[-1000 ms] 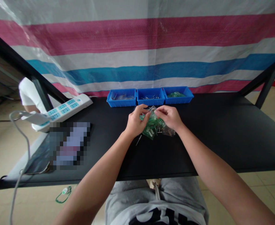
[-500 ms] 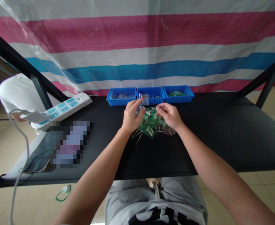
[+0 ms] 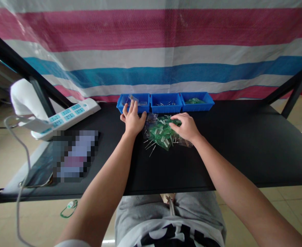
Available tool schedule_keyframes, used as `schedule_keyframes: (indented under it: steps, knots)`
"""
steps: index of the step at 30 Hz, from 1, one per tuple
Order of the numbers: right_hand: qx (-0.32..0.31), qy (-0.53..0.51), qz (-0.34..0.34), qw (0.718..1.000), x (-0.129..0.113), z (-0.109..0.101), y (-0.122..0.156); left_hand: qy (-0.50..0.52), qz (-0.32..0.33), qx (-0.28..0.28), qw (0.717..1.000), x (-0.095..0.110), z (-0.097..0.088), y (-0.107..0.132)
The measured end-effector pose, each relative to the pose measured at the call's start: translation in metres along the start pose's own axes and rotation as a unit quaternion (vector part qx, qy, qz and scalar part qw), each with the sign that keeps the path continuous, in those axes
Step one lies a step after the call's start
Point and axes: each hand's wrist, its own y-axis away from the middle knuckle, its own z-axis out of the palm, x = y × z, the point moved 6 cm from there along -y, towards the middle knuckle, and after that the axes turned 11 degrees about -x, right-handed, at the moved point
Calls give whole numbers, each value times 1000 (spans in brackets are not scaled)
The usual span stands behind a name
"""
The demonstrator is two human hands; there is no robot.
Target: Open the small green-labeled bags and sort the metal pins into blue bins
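Note:
My left hand point(image 3: 132, 120) is over the left blue bin point(image 3: 132, 110), its fingertips on a small clear plastic bag point(image 3: 134, 100) with something brownish inside. My right hand point(image 3: 185, 126) rests at the right side of a pile of green plastic bags point(image 3: 159, 131) holding pale pieces. Its fingers are curved and its thumb is apart from them, with no held thing visible. Clear bags point(image 3: 152, 117) lie at the edge of the pile. Several loose metal rivets point(image 3: 152, 151) stick out at its front left.
The middle blue bin point(image 3: 166, 109) contains metal rivets, and the right blue bin point(image 3: 197, 107) contains green bags. At left are a white power strip point(image 3: 66, 118) with a cable and a blurred phone-like object point(image 3: 76, 154). A striped sheet point(image 3: 151, 58) hangs behind the black table point(image 3: 243, 144).
My left hand has moved left with the small clear bag, from in front of the middle bin to over the left bin. My right hand has stayed by the pile, its fingertips spreading apart.

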Motion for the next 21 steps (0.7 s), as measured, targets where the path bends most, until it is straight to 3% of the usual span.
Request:
schedule_keyframes:
  steps: [6, 11, 17, 19, 21]
  knots:
    - [-69, 16, 5, 998, 5, 12, 2, -20, -15, -13, 1000, 1, 1, 3]
    - [-103, 11, 7, 995, 2, 12, 2, 7, 15, 22, 1000, 2, 0, 4]
    - [-95, -13, -20, 995, -1, 8, 0, 36, 155, 99, 982, 26, -13, 19]
    - [-89, -22, -21, 996, 0, 8, 0, 60, 208, 75, 973, 36, -12, 24]
    - [-80, -25, -24, 996, 1, 8, 0, 84, 257, 9, 963, 45, -6, 28]
